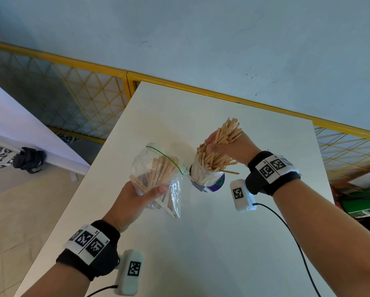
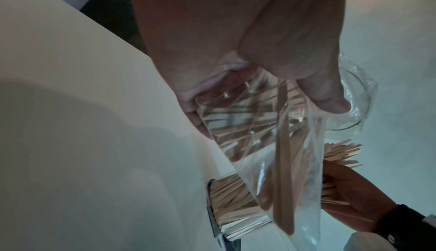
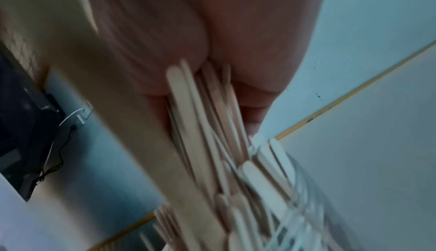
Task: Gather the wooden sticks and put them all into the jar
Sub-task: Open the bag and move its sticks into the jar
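So the clear round plastic jar point(image 1: 203, 176) sat upright around the middle of the white tabletop point(image 1: 222, 243), already crammed with flat pale wooden sticks point(image 1: 209, 162) poking well above its rim. The right hand point(image 1: 229, 146) was over the jar, fingers wrapped round a fat bundle of those sticks, lower ends down in the jar mouth and top ends fanning out toward the far side. A couple of sticks stuck out sideways to the right over the rim. Just left of the jar, the left hand point(image 1: 134, 200) gripped a clear plastic zip bag with a green seal line point(image 1: 158, 170), thumb on top and fingers underneath, holding it off the tabletop. The bag had a fair bunch of sticks inside, and its open mouth was tipped toward the jar, near the rim. The right wrist view was blurry, mostly sticks and palm. Both wrists wore black bands with white marker tags, and a yellow mesh fence point(image 1: 89, 97) ran past the far edge.
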